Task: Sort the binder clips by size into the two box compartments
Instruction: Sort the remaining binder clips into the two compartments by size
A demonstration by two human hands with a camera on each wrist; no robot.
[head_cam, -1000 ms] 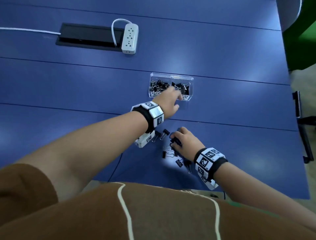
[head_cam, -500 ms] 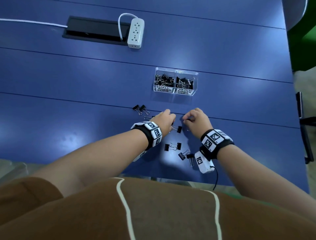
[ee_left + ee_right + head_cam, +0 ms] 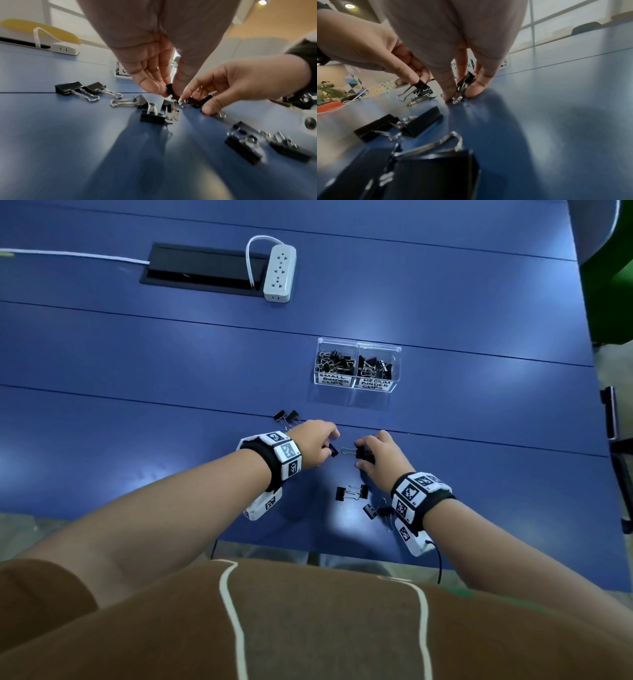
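Clear plastic box (image 3: 356, 386); matt blue table (image 3: 137, 354); black clips (image 3: 351, 493), shiny wire handles.

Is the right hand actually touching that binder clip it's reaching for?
Touching. The right wrist view shows the right hand pinching a black binder clip between thumb and fingertips, its wire handle against the blue table.

Left hand (image 3: 313, 441) back from box (image 3: 356, 367); both hands now pinch clips.

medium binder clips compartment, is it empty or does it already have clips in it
Not empty. The right-hand compartment of the clear box, labelled medium binder clips, already holds a pile of black clips.
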